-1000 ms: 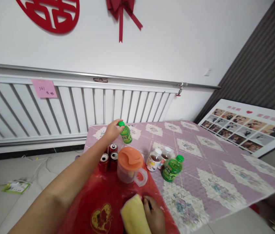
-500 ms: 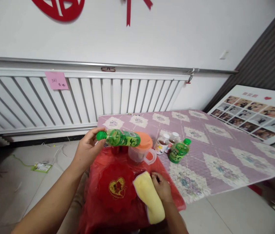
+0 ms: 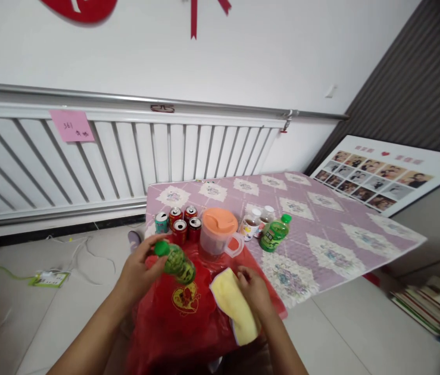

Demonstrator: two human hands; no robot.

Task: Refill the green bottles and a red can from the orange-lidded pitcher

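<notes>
My left hand [image 3: 145,265] grips a green drink bottle [image 3: 180,264] near its green cap. The bottle is tilted, its base toward the right, above a red lidded box [image 3: 168,317] with a gold heart print. My right hand [image 3: 253,289] is closed at the edge of a folded yellow cloth [image 3: 235,307], right of that box. Beyond both hands stands a clear plastic pitcher [image 3: 210,245] with an orange lid [image 3: 220,221]. Several opened red cans [image 3: 179,232] and a teal can [image 3: 161,223] cluster to its left.
Two small white-capped bottles [image 3: 249,225] and another green bottle [image 3: 274,233] stand right of the pitcher on the purple flowered tablecloth [image 3: 332,229]. Red plastic sheeting [image 3: 270,291] covers the near corner. Behind is a white radiator [image 3: 157,161]; a power strip [image 3: 49,279] lies on the floor.
My left hand has lowered the green bottle toward me, tipping its base down, so the cans behind now show. My right hand and the cloth have barely moved. The view has shifted slightly.
</notes>
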